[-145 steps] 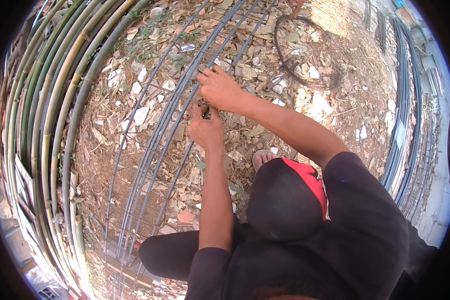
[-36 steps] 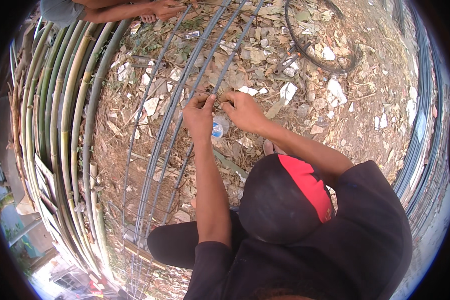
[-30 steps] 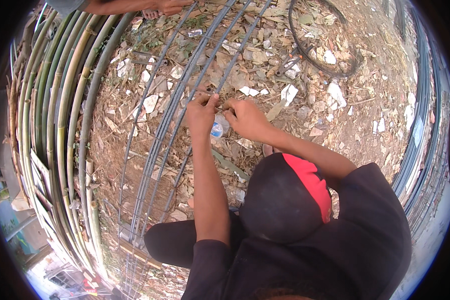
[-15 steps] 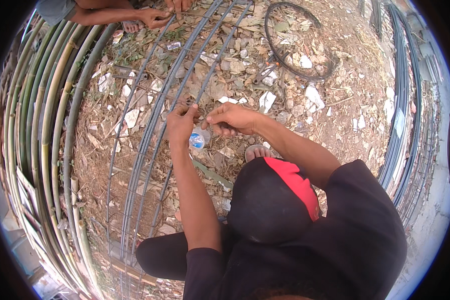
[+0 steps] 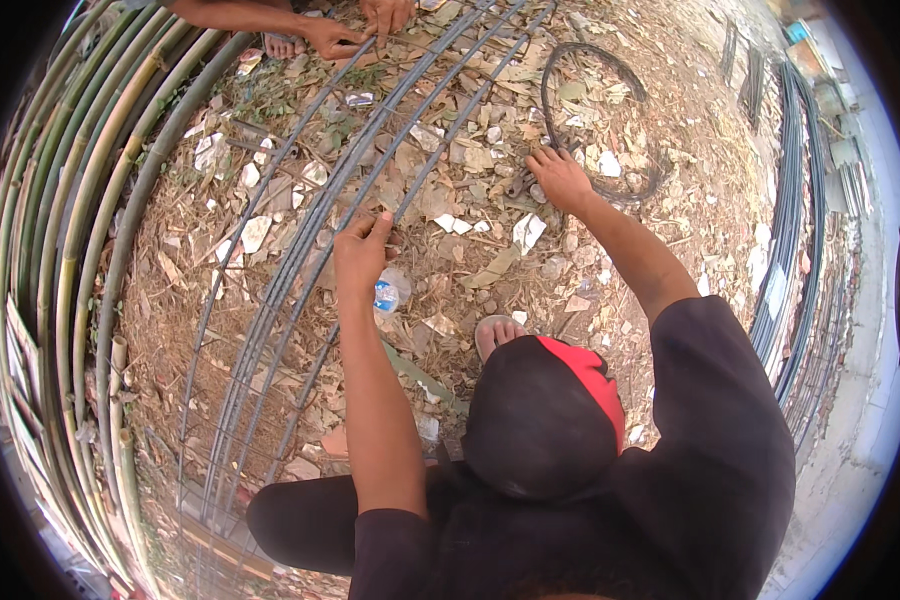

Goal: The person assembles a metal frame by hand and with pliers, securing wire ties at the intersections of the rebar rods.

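My left hand (image 5: 360, 252) is closed around one of the long steel bars (image 5: 315, 215) of a bar cage that lies on the leaf-strewn ground. The cage runs from the lower left to the top middle. My right hand (image 5: 560, 178) is stretched out to the ground beside a dark coil of wire (image 5: 610, 75). Its fingertips touch some short dark pieces (image 5: 522, 186) among the leaves; whether it grips any of them I cannot tell. My black and red cap (image 5: 545, 420) hides the ground under me.
Another person's hands (image 5: 335, 40) hold the same cage at the top. Bamboo poles (image 5: 60, 250) are stacked along the left. More steel bars (image 5: 790, 250) lie along the right. A crushed plastic bottle (image 5: 390, 292) and a sandalled foot (image 5: 495, 332) lie near my left hand.
My right hand has left the bar where both hands worked together and moved right to the ground by the wire coil. My left hand stays on the bar.
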